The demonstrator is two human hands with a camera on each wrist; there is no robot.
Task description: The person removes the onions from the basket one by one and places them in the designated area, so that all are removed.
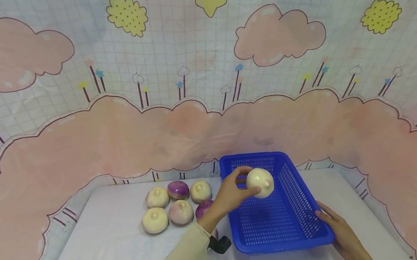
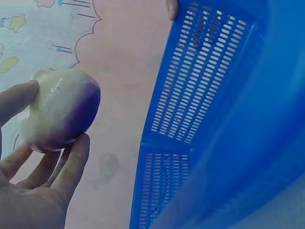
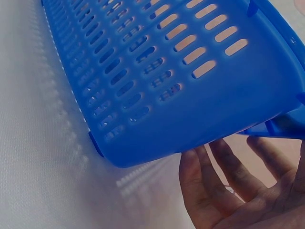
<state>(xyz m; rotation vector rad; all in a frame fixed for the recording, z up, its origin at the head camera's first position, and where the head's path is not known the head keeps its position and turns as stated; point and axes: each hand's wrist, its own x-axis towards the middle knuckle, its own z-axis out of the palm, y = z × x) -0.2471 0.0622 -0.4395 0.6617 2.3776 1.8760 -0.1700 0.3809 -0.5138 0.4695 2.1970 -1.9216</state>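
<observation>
My left hand (image 1: pixel 233 192) grips a turnip (image 1: pixel 260 179) between thumb and fingers, above the inside of a blue plastic basket (image 1: pixel 271 248). In the left wrist view that turnip (image 2: pixel 62 107) is creamy white with one purple side, and the fingers support it from below. At the basket's right side, my right hand (image 1: pixel 340 230) holds the rim. The right wrist view shows its fingertips against the edge of the perforated basket (image 3: pixel 228 100), partly behind it. No turnip shows on the visible basket floor.
Left of the basket, several turnips lie on the white table (image 1: pixel 101 258), among them a pale one (image 1: pixel 155 221) and a purple one (image 1: pixel 177 189). The left forearm partly hides others. A patterned cloth (image 1: pixel 175 131) hangs behind the table.
</observation>
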